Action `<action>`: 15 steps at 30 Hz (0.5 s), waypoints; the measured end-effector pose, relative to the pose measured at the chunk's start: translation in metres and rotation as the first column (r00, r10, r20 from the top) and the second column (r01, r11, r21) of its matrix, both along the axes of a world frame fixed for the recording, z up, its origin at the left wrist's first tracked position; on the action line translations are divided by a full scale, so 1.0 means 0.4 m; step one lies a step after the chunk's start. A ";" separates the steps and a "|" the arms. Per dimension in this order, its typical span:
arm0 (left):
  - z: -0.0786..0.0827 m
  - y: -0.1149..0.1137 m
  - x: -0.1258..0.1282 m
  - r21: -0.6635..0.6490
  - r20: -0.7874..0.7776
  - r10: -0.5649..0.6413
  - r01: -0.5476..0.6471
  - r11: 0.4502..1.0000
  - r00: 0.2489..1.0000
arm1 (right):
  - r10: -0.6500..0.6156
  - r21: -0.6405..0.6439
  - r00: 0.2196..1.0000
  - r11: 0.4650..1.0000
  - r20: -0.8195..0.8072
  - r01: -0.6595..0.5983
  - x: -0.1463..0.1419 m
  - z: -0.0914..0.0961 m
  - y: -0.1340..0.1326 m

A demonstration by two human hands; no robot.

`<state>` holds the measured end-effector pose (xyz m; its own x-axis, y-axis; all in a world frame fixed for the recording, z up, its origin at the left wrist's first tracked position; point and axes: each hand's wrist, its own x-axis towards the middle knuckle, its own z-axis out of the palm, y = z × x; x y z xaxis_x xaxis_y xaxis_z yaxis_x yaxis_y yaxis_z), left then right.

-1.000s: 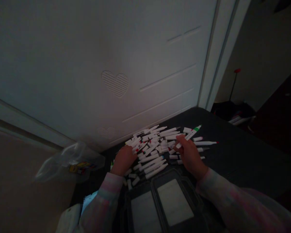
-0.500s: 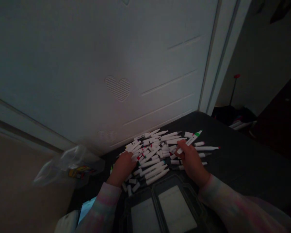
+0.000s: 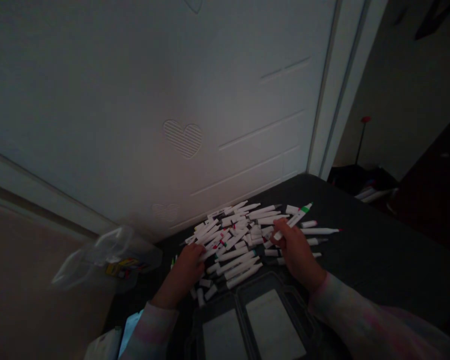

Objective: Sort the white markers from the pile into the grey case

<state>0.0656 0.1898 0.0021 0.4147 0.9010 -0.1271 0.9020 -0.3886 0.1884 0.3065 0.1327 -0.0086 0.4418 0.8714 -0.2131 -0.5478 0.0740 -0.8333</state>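
My right hand point(image 3: 296, 250) is closed around a white marker point(image 3: 294, 220) with a green band near its tip, which points up and to the right. At the left side of a pile of white markers point(image 3: 240, 262), my left hand point(image 3: 187, 267) has its fingertips pinched on the near end of another white marker point(image 3: 209, 252), with red showing near its far end. The dim light blurs that grip. Loose white caps point(image 3: 211, 292) lie among the markers and at the pile's near left.
A dark case point(image 3: 234, 295) with two pale panels sits in front of me on the dark table point(image 3: 360, 265). To the left stands a clear plastic container point(image 3: 135, 250) with a colourful label. A white door point(image 3: 228, 100) rises behind the pile.
My left hand has drawn back a little toward the lower left, and more of the marker at its fingertips shows. My right hand and its marker have barely moved.
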 end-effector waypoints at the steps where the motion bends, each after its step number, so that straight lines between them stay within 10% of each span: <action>1: 0.001 0.000 -0.004 0.003 0.009 0.000 0.000 1.000 1.000 | -0.003 0.009 1.000 1.000 -0.001 0.003 0.000 -0.001 0.001; 15: 0.028 0.002 0.221 0.141 -0.170 -0.143 0.167 0.976 0.975 | -0.054 0.012 0.998 0.998 -0.034 0.054 0.004 0.002 -0.003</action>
